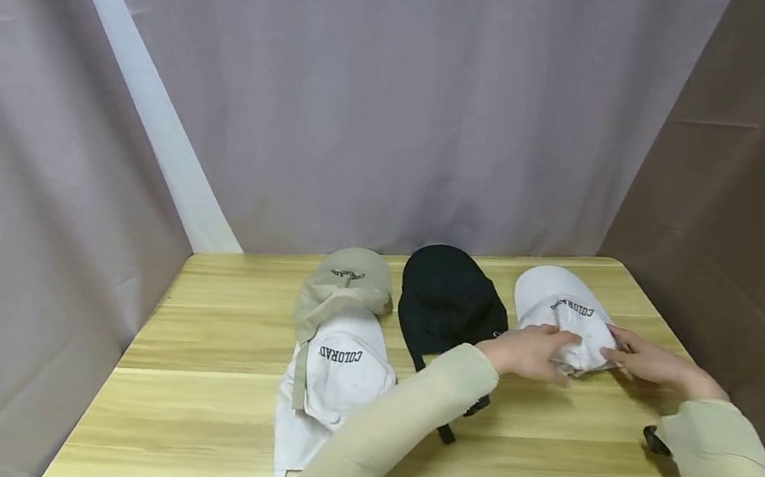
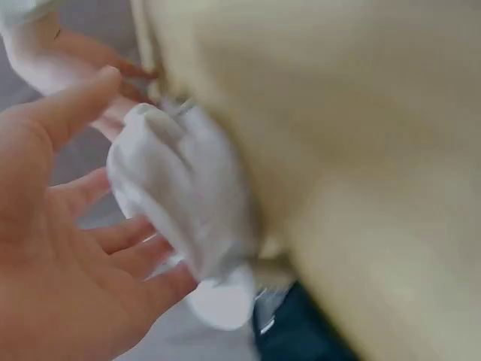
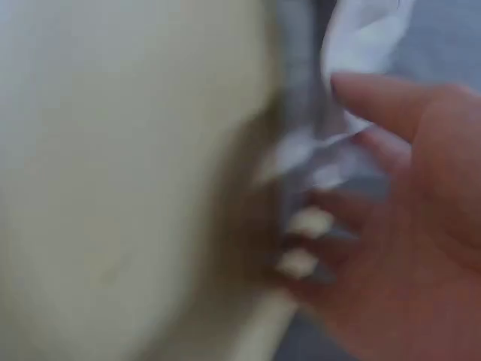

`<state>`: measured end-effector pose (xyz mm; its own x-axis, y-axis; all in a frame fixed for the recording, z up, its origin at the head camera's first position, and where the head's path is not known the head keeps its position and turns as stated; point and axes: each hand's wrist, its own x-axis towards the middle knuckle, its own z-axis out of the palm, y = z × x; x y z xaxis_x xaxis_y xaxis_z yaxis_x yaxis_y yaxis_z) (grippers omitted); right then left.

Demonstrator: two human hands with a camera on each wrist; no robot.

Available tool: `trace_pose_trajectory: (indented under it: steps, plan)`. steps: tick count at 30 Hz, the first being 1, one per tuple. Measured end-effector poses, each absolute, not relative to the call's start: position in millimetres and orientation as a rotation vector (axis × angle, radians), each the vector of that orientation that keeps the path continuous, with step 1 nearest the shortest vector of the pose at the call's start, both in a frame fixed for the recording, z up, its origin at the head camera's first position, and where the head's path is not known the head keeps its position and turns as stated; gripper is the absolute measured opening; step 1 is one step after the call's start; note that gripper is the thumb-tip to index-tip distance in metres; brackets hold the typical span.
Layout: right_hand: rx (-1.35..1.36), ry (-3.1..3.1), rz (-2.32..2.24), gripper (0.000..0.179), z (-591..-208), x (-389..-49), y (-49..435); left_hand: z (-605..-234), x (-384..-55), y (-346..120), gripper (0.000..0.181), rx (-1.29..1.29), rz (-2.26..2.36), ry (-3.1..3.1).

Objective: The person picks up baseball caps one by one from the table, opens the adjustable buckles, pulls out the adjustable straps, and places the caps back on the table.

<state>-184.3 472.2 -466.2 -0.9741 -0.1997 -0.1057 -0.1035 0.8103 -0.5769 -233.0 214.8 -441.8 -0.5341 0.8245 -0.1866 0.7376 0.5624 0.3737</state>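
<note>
A white cap (image 1: 555, 290) with dark "COLORADO" lettering lies at the right of the wooden table, its brim toward the back. My left hand (image 1: 531, 351) is at the cap's near left side. In the left wrist view, that hand (image 2: 83, 248) has its fingers spread, the tips beside the white cloth (image 2: 184, 188). At the cap's right side is my right hand (image 1: 655, 362), thumb and fingers apart around its edge. The right wrist view is blurred; there the right hand (image 3: 406, 218) has extended fingers by the white fabric (image 3: 361, 45). Firm contact is hard to tell.
Left of the white cap lies a black cap (image 1: 447, 297) with its strap trailing forward. Further left, a beige cap (image 1: 350, 270) overlaps another white cap (image 1: 345, 380). A small black object (image 1: 655, 440) shows beside the right sleeve. Grey curtains (image 1: 397, 114) stand behind the table.
</note>
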Motion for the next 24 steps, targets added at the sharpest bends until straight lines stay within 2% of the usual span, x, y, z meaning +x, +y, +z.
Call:
trace_pose_trajectory:
  steps: [5, 15, 20, 24]
  plan:
    - [-0.288, 2.900, -0.966, 0.077, -511, -178, 473, -466, -233, 218, 0.068, 1.290, 0.193, 2.502]
    - [-0.255, 2.938, -0.877, 0.099, -516, -161, 461, -476, -236, 214, 0.064, 1.366, 0.177, 2.479]
    - [-0.226, 2.944, -0.785, 0.098, -501, -132, 442, -475, -222, 202, 0.065, 1.458, 0.152, 2.416]
    - [-0.262, 3.028, -0.719, 0.095, -504, -89, 425, -472, -189, 181, 0.077, 1.534, 0.057, 2.300]
